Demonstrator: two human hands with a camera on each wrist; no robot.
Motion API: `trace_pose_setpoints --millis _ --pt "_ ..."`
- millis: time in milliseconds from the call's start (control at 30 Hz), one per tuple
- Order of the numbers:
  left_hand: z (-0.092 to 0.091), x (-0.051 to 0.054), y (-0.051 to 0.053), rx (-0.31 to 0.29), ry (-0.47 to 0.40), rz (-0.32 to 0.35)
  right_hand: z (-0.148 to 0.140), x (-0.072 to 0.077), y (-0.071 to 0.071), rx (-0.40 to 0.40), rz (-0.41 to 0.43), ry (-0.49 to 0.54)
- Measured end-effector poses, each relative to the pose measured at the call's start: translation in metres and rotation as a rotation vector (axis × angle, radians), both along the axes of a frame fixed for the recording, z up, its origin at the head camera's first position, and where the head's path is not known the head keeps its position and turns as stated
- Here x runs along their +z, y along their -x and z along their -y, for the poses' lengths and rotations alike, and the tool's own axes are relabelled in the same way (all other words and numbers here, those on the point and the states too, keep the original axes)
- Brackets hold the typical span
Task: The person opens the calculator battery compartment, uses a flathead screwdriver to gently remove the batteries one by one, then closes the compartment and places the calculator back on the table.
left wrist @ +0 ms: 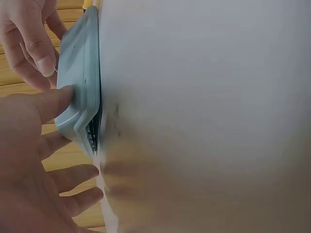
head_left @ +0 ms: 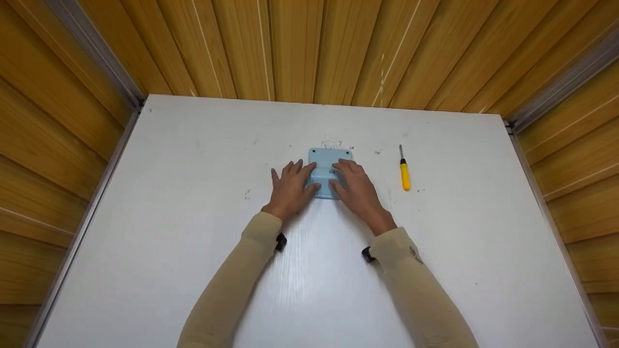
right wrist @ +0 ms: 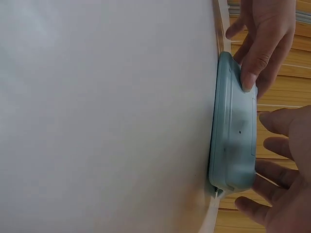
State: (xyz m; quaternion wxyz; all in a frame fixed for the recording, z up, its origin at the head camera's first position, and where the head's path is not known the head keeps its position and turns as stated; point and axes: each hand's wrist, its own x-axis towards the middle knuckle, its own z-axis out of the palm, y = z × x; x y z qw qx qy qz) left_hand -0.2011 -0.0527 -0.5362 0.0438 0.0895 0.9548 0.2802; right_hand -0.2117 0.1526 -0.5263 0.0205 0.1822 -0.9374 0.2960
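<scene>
Grip's pretty loose; left hand [head_left: 289,189] has fingers spread, thumb on the light-blue case [head_left: 324,177] between both hands; right hand [head_left: 359,191] spread too, can't tell if touching; yellow screwdriver [head_left: 405,175] off to its right

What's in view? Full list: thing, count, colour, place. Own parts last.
Flat rounded-rectangular plastic device: 1, light blue, mid-table, between the hands
Slim metal-shafted screwdriver: 1, yellow-and-black handle, right of the device
Flat tabletop: 1, white, under device and screwdriver
Small smudges: several, dark, on the tabletop
Wood-look plank walls: 3, yellow-brown, far, left and right sides
Straight metal rails: at least 2, grey, far corners
Small wrist-worn gadgets: 2, black, inner side of each wrist
Long sleeves: 2, beige, forearms
Left hand: 1, bare, touching device's left side
Right hand: 1, bare, at device's right side
</scene>
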Motion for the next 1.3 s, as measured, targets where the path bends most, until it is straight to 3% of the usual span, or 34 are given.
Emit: trace_pose_setpoints --millis 200,533,800,1300 --pt "0.0009 -0.0004 0.0053 -0.036 -0.009 0.000 0.0005 0.0005 0.0045 0.016 0.016 -0.017" --pt "0.0003 -0.0004 0.0106 -0.039 -0.010 0.013 0.0012 -0.0010 0.0069 0.005 0.037 0.004" --pt "-0.0003 -0.0024 0.0088 -0.023 -0.008 0.010 0.0034 -0.0038 0.0063 -0.008 0.027 0.029" --pt "-0.0019 -0.0011 0.0037 -0.007 -0.058 0.011 0.0068 -0.0006 0.0039 -0.057 0.104 0.035"
